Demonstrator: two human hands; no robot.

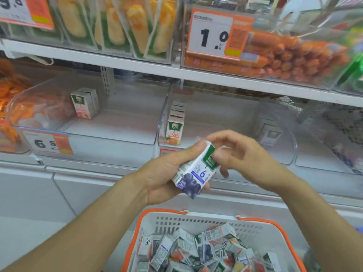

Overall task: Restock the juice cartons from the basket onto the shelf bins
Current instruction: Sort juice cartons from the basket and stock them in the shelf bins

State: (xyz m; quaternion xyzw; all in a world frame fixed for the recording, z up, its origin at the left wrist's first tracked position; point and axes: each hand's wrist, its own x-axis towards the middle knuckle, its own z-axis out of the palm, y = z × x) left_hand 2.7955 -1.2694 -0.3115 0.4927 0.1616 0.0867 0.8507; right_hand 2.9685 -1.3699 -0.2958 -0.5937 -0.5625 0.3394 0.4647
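My left hand (163, 173) grips a small blueberry juice carton (194, 173), tilted, above the basket. My right hand (243, 154) hovers at the carton's top corner with fingers spread and curled; whether they touch it I cannot tell. A white basket with orange handles (196, 218) sits below, filled with several mixed juice cartons (206, 250). On the shelf, a clear left bin (110, 132) holds pink cartons (84, 105) at the back. The middle bin (216, 114) holds a row of orange-flavour cartons (174, 128). A rounded clear bin (290, 146) to the right shows one dark carton (272, 136).
An upper shelf (176, 71) carries packed corn (137, 26) and sausages (294, 55) with a price tag (214, 34). Orange snack packs (11, 99) fill the far left bin. A white chest cabinet (78, 183) runs under the shelf.
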